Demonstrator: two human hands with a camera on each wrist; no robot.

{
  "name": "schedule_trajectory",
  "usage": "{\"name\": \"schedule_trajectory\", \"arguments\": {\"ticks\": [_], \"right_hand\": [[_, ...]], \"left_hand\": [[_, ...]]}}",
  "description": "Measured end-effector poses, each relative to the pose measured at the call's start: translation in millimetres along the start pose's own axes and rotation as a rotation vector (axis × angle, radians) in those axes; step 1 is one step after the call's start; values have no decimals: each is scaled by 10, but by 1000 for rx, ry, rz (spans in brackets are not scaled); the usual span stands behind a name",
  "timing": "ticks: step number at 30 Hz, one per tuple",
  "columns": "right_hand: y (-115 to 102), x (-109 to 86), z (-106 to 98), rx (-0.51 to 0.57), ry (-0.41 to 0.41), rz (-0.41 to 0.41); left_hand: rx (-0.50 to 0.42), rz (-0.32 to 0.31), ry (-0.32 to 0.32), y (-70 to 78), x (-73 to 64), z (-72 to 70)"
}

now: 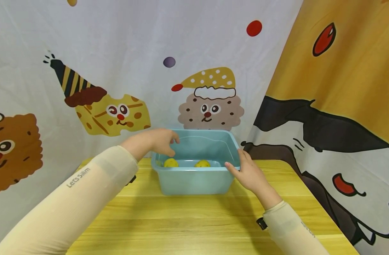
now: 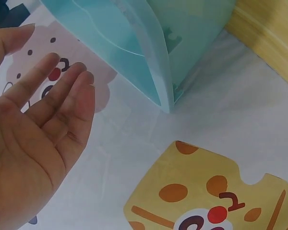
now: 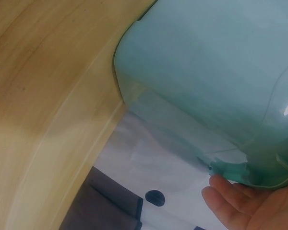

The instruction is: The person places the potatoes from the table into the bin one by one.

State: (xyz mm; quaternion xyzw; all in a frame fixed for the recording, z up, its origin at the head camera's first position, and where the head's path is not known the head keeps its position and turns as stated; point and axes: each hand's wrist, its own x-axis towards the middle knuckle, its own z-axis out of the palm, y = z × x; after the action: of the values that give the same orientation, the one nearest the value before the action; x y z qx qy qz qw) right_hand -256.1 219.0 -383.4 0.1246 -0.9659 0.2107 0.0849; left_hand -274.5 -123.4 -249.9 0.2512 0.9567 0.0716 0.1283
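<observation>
A light blue plastic basin (image 1: 195, 180) stands on the table with two round yellow things (image 1: 171, 163) lying inside it, partly hidden behind the front rim. My left hand (image 1: 162, 141) hovers over the basin's left rim, palm turned inward, fingers relaxed and holding nothing. In the left wrist view, the bare palm and loosely bent fingers (image 2: 76, 91) show beside the basin's wall. At the right front corner my right hand (image 1: 250, 173) holds the rim, thumb across the front edge. From the right wrist view, its fingers (image 3: 230, 199) lie under the rim on the outside.
The yellow wood-grain table (image 1: 194, 223) runs under the basin and toward me. Behind it hangs a white cloth (image 1: 124, 39) printed with cartoon snacks, and an orange and white printed cloth (image 1: 350, 81) hangs along the right side.
</observation>
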Motion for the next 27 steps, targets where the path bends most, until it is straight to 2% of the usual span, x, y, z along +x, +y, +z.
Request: {"name": "schedule_trajectory", "arguments": {"ticks": [9, 27], "right_hand": [[-1, -9, -1, 5, -5, 3], [7, -4, -4, -2, -4, -10]], "left_hand": [[7, 2, -4, 7, -22, 11], [-60, 20, -1, -65, -72, 111]]}}
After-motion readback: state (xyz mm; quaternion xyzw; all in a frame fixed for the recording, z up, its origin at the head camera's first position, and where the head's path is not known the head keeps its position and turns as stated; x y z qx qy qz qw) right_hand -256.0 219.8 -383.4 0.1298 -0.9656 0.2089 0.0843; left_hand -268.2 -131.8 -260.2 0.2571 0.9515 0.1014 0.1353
